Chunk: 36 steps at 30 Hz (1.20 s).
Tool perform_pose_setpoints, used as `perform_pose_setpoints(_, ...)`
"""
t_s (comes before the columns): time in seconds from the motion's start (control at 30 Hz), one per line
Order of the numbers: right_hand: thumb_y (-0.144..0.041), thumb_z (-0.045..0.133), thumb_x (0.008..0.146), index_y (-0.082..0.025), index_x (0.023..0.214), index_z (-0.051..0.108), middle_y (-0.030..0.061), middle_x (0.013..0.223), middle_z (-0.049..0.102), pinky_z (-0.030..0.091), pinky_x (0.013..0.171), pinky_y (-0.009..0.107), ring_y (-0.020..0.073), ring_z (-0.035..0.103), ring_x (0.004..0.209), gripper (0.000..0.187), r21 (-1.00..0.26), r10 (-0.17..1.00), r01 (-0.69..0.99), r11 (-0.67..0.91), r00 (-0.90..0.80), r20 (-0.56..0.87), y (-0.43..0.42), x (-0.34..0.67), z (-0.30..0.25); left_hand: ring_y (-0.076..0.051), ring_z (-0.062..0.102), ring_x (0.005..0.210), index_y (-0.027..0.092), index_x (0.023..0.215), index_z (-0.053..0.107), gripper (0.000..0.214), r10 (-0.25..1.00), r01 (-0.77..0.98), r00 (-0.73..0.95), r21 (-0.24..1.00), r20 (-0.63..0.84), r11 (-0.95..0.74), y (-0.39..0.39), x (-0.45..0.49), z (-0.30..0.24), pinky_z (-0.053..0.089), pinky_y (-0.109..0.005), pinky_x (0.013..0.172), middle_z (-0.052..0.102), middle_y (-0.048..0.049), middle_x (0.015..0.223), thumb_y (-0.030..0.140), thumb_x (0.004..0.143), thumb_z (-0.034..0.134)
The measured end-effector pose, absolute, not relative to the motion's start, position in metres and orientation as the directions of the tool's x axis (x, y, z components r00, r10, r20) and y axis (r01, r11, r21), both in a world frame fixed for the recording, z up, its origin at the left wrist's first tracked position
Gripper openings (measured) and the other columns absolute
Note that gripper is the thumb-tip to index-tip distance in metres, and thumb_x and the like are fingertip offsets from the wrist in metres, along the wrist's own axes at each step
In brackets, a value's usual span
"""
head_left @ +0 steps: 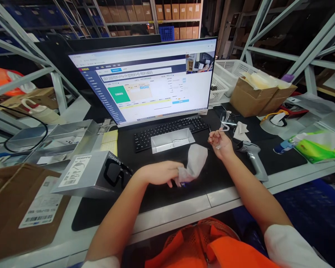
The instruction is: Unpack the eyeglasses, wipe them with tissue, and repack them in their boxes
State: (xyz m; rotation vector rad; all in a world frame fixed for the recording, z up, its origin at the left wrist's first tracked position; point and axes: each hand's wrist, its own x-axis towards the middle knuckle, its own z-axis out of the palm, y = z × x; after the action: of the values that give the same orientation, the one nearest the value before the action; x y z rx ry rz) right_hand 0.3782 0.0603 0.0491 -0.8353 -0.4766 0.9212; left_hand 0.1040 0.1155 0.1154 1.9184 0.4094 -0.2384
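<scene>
My left hand (163, 173) is closed on a thin white pouch (197, 160) above the black desk mat; whatever is inside it is covered. To the right, my right hand (220, 143) has its fingers curled together, with a small pale bit at the fingertips that I cannot make out. Just beyond those fingers is a thin, clear-white curved piece (225, 125). An open silver box tray (173, 140) rests against the keyboard (170, 130). On the left stands a silver box (85, 173) with a picture of dark glasses on its end.
A monitor (150, 87) stands behind the keyboard. Right of my right hand lie a barcode scanner (254, 158) and crumpled white paper (241, 131). Farther right are a tape dispenser (276, 121) and a green tissue pack (318, 149). A cardboard box (9, 208) fills the near left.
</scene>
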Motion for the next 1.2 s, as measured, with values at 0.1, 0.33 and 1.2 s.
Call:
perform_pose_setpoints(0.1,-0.058,0.064,0.089,-0.021,0.057,0.041,-0.0016,0.067,0.060,0.046,0.053,0.024,0.0100,0.051,0.051,0.054,-0.802,0.845,-0.493,0.337,0.534,0.026,0.061,0.379,0.047,-0.016,0.057,0.065,0.021,0.073,0.058,0.019,0.154,0.329,0.942,0.740,-0.297,-0.586,0.105,0.112,0.109,0.044,-0.027,0.061,0.064,-0.0008,0.074,0.020,0.087,0.046)
perform_pose_setpoints(0.33,-0.051,0.067,0.088,-0.021,0.057,0.041,-0.0015,0.065,0.059,0.043,0.051,0.024,0.0093,0.049,0.049,0.050,-0.826,0.851,-0.461,0.326,0.523,0.044,0.062,0.377,0.044,-0.019,0.061,0.079,0.023,0.090,0.064,0.025,0.373,0.291,0.926,0.747,-0.061,-0.598,0.108,0.097,0.134,0.047,-0.030,0.076,0.068,-0.0015,0.086,0.021,0.095,0.039)
perform_pose_setpoints(1.2,-0.058,0.075,0.079,-0.021,0.061,0.045,0.0014,0.068,0.064,0.041,0.045,0.022,0.0087,0.053,0.050,0.051,-0.885,0.820,-0.362,0.294,0.571,0.039,0.065,0.381,0.034,-0.030,0.065,0.059,0.018,0.056,0.065,0.016,0.520,0.593,0.803,0.310,-0.291,-0.743,0.079,0.114,0.118,0.046,-0.037,0.059,0.066,-0.0134,0.061,0.013,0.069,0.057)
